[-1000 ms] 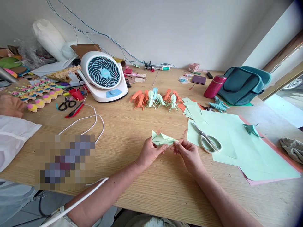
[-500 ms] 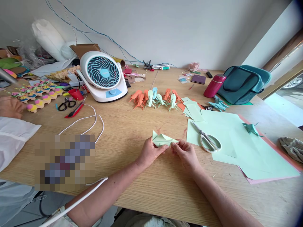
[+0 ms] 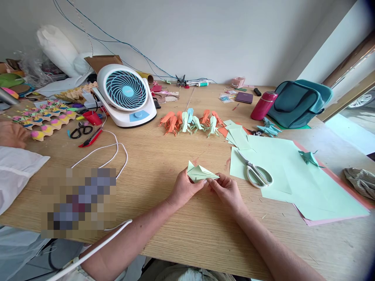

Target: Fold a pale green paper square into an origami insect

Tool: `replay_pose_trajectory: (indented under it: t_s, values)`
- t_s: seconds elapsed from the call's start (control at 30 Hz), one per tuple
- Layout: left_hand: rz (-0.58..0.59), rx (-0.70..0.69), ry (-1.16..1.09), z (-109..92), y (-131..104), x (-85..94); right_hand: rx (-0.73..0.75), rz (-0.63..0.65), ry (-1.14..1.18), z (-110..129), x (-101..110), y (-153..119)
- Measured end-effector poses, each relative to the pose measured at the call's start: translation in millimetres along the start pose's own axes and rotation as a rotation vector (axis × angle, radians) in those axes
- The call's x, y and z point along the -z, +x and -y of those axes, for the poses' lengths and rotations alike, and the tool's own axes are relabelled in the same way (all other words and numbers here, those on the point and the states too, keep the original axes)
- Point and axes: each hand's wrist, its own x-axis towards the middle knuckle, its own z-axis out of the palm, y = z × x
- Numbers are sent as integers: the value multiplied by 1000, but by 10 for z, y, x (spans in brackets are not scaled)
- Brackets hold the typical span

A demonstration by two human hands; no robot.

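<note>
A pale green folded paper [image 3: 200, 171] is held just above the wooden table, its layers pointed at both ends. My left hand [image 3: 185, 186] grips its left part, with the thumb along the lower edge. At the right end, my right hand [image 3: 226, 190] pinches the lower edge between thumb and fingers, close to the left thumb. Some fingertips are hidden behind the paper. To the right lie white-handled scissors [image 3: 259, 175] on light green paper sheets [image 3: 295, 179]. Beyond my hands stands a row of folded paper figures [image 3: 185, 121] in orange, green and blue.
A white fan [image 3: 129, 93] stands at the back left, near black scissors [image 3: 81, 130] and a red utility knife [image 3: 91, 137]. A white cable [image 3: 117, 146] curls across the left side. Another person's hand [image 3: 13, 134] is at the left edge. A red bottle [image 3: 264, 105] stands beside a teal bag [image 3: 299, 103].
My right thumb and fingers have shifted slightly left along the paper's lower edge, nearer my left thumb. The whole view has moved a little.
</note>
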Motion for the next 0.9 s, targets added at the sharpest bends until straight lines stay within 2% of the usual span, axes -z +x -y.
replay_pose_trajectory:
  t_s: [0.17, 0.4, 0.63, 0.8, 0.9]
  values:
    - [9, 9, -18, -45, 10, 11, -25, 49, 53, 39, 34, -2]
    - [31, 21, -32, -105, 27, 53, -59, 199, 70, 83, 168, -22]
    - [124, 41, -109, -125, 40, 94, -96, 257, 90, 94, 235, 1]
    - [127, 46, -96, -115, 49, 127, -135, 340, 68, 126, 284, 5]
    - [150, 41, -95, -122, 46, 123, -119, 331, 26, 133, 259, 6]
